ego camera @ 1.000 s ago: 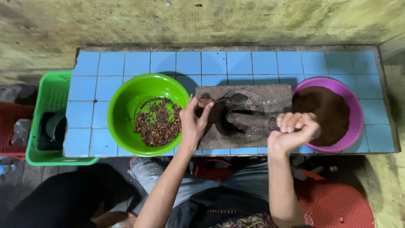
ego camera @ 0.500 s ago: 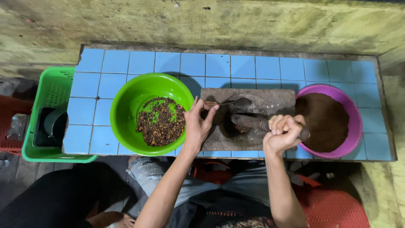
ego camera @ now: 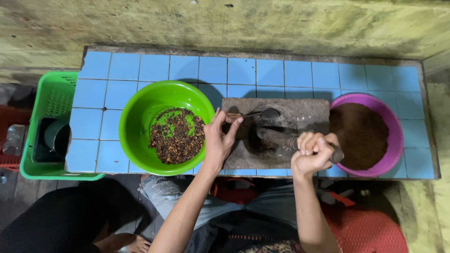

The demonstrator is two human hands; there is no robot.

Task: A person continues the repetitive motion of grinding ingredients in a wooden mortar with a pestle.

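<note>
Roller (ego camera: 281, 138) in right hand (ego camera: 313, 152) | spoon (ego camera: 262, 114) at left hand (ego camera: 220, 140)

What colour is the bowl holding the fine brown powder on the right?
Purple-pink; the bowl shows plainly in the head view, beside the right hand.

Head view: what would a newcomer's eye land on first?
Probably the bright green bowl of coarse brown bits on the blue tiled counter, and the purple bowl of fine brown powder at the far right. Between them, on a grey stone slab, the left hand holds a spoon and the right hand grips a stone roller.
</note>
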